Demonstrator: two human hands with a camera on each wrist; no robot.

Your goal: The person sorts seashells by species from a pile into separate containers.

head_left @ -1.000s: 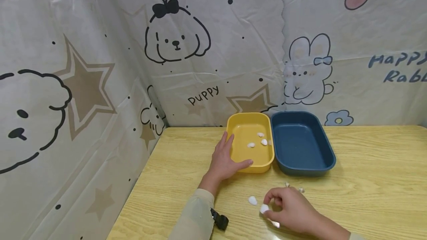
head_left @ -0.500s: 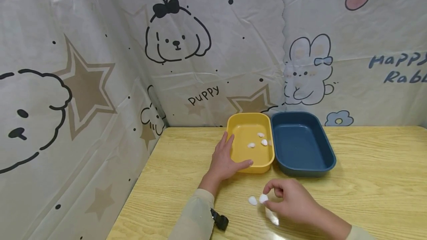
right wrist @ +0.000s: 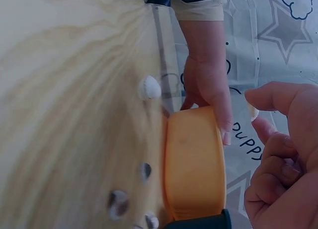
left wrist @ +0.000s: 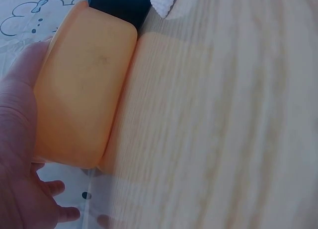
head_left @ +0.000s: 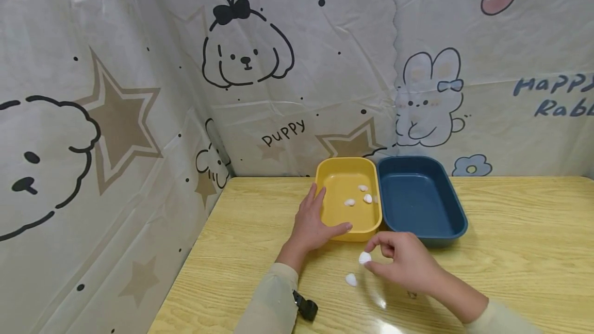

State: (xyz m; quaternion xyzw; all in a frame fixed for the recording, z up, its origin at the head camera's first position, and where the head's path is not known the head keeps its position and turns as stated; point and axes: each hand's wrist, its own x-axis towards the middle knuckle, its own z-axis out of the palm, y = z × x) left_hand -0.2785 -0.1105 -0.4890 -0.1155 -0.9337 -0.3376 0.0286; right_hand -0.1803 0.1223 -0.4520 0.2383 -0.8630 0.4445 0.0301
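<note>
Between the thumb and index finger of my right hand (head_left: 408, 262) is a small white ribbed seashell (head_left: 365, 257), pinched above the table in front of the trays. In the right wrist view the same shell shows edge-on at the fingertips. My left hand (head_left: 312, 226) rests on the yellow tray (head_left: 357, 236), fingers spread along its left side and thumb across the front rim. Inside that tray lie several white shells (head_left: 367, 198). Another white shell (head_left: 351, 279) sits on the table, below the held one.
Right against the yellow tray stands a dark blue tray (head_left: 417, 202) with a bare floor. Small darker shells (right wrist: 118, 204) lie on the wooden table (head_left: 520, 251), partly behind my right hand in the head view. A printed cloth (head_left: 297, 66) hangs behind.
My right hand has lifted the white shell off the table and carried it up and forward, toward the yellow tray's front edge. My left hand has stayed in place.
</note>
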